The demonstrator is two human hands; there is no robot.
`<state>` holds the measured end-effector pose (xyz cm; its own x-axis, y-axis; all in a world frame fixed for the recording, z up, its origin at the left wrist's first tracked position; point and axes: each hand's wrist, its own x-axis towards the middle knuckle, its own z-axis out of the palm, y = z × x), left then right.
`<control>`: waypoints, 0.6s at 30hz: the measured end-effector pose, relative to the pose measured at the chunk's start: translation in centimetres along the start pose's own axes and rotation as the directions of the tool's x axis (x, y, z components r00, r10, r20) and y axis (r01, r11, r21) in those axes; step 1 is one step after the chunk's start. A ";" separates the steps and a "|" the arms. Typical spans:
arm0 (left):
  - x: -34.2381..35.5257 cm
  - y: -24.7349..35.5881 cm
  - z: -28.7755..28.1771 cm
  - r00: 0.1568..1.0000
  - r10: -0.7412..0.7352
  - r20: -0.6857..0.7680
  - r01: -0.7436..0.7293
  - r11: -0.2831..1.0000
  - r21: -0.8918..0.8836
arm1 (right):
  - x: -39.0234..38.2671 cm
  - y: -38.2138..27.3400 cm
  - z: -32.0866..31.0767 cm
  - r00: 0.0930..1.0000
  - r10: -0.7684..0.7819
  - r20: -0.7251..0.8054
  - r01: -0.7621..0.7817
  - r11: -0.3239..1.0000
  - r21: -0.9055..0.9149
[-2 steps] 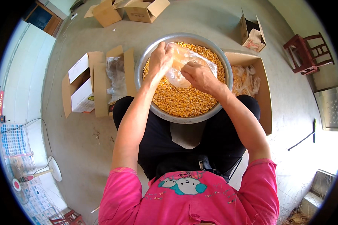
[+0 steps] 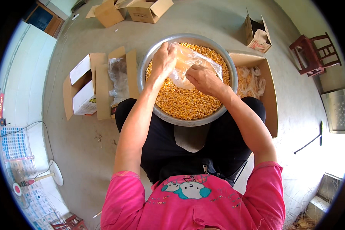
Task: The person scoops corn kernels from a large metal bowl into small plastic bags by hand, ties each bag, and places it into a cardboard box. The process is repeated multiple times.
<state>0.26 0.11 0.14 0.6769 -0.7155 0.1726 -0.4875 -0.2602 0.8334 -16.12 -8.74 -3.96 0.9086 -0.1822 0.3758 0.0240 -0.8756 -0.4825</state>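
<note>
A wide metal basin [image 2: 193, 123] full of loose yellow corn kernels [image 2: 182, 104] stands in front of me, between my knees. Over the kernels I hold a clear plastic bag [image 2: 180, 78]. My left hand [image 2: 163, 61] is closed on the bag's upper left edge. On the bag's right side, my right hand [image 2: 204, 78] has its fingers curled and pressed together against the plastic. The right fingertips are partly hidden, and whether they also pinch kernels I cannot make out.
Right of the basin, an open carton [image 2: 271, 97] contains filled plastic bags [image 2: 251, 82]. On the left stand a carton with crumpled plastic [image 2: 119, 76] and a white-and-brown box [image 2: 84, 96]. Farther off are more cartons [image 2: 145, 10], a small box [image 2: 258, 34] and a wooden chair [image 2: 314, 55].
My right hand has shifted very slightly, and the bag's folds have moved a little with it. My left hand stays in place on the bag.
</note>
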 end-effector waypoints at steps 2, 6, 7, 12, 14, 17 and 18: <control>0.4 -0.1 0.2 1.000 -0.025 0.008 0.026 0.994 -0.103 | -0.7 1.2 0.6 0.987 0.068 0.146 -0.049 0.990 -0.129; 1.5 -1.5 -0.5 0.977 -0.183 0.110 0.212 0.883 -0.418 | -0.8 1.4 0.6 0.869 0.233 0.438 -0.182 0.971 -0.155; 1.6 -1.6 -0.7 0.966 -0.209 0.152 0.257 0.826 -0.502 | -0.6 1.1 0.3 0.834 0.256 0.488 -0.206 0.966 -0.155; 1.8 -1.8 -1.3 0.954 -0.208 0.216 0.300 0.642 -0.706 | -0.5 1.6 0.2 0.765 0.273 0.583 -0.194 0.961 -0.196; 1.9 -2.2 -1.4 0.958 -0.211 0.195 0.287 0.704 -0.649 | -0.5 1.8 0.1 0.792 0.264 0.551 -0.209 0.965 -0.161; 2.0 -2.8 -1.4 0.977 -0.164 0.137 0.209 0.868 -0.451 | -0.1 1.3 -0.5 0.809 0.349 0.472 -0.294 0.937 -0.190; 1.9 -3.0 -1.3 0.984 -0.137 0.118 0.171 0.918 -0.357 | 0.0 1.3 -0.5 0.823 0.375 0.427 -0.325 0.927 -0.188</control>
<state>3.75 0.36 -1.29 0.6677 -0.7444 -0.0062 -0.1356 -0.1298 0.9822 -16.30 -10.09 -4.22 0.9347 -0.2873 -0.2093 -0.3512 -0.8367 -0.4203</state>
